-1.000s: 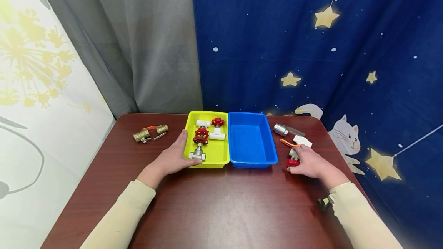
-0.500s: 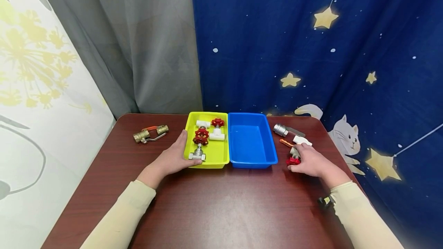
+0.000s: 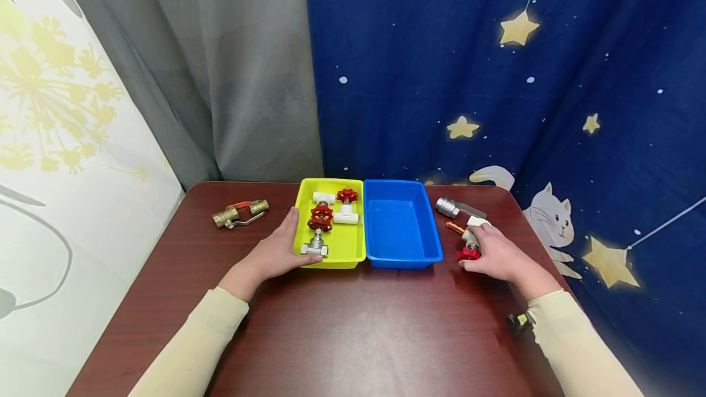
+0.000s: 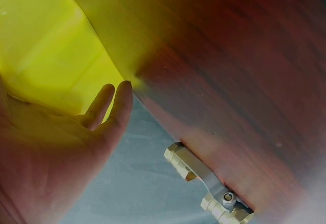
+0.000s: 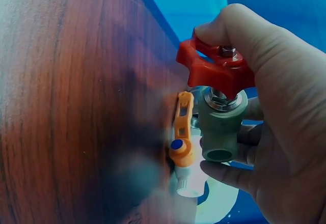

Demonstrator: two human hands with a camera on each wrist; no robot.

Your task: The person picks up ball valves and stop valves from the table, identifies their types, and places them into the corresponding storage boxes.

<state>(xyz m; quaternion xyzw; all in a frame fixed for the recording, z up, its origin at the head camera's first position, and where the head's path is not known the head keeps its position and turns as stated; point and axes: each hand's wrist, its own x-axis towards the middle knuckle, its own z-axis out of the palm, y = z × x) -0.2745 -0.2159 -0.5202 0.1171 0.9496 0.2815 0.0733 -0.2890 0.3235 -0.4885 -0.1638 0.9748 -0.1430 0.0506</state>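
Observation:
My right hand [image 3: 499, 256] grips a valve with a red handwheel [image 5: 216, 68] and a grey-green body [image 5: 220, 124]; the thumb lies on the wheel and the fingers curl behind the body. Close beside it is a white valve [image 5: 191, 178] with an orange lever [image 5: 183, 114]. My left hand [image 3: 276, 250] rests against the left side of the yellow tray [image 3: 342, 256], its fingers fairly straight. Inside that tray lie a metal valve [image 3: 314, 247] with a red wheel and white tee-shaped valves [image 3: 345, 217] with red wheels.
A blue tray [image 3: 402, 259] adjoins the yellow one on its right. Brass ball valves [image 3: 225, 217] with lever handles lie at the table's left. Beyond my right hand is a silver valve [image 3: 447, 206] with a dark lever. Curtains [image 3: 386, 78] hang behind the table [image 3: 375, 329].
My right hand has shifted very slightly right, and the red-wheeled valve has tilted a little in its grip. My left hand and both trays stay where they were.

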